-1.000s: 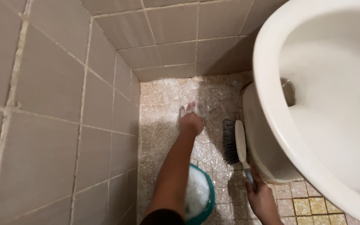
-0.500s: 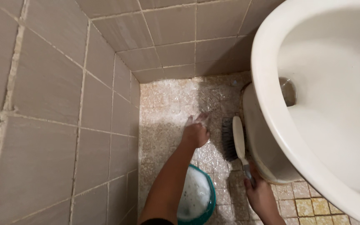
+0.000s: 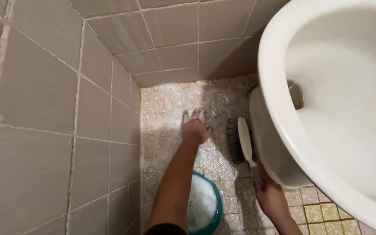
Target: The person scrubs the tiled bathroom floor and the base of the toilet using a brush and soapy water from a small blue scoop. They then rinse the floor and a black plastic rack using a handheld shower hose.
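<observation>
My left hand [image 3: 195, 128] reaches forward and low over the wet mosaic floor [image 3: 166, 109]. Its fingers are curled together around a clump of white suds [image 3: 195, 114]. My right hand [image 3: 270, 198] grips the handle of a scrub brush [image 3: 243, 141] with a white back and dark bristles. The brush lies on its side on the floor, between my left hand and the toilet's base [image 3: 264, 130]. Under my left forearm stands a teal bucket [image 3: 216, 209] full of foam.
A white toilet bowl [image 3: 327, 109] fills the right side and overhangs the floor. Grey tiled walls [image 3: 66, 109] close in on the left and at the back. The floor strip between wall and toilet is narrow and looks wet and soapy.
My left hand drew back toward me, then pushed forward again across the floor with suds on its fingers. The brush and my right hand have hardly moved.
</observation>
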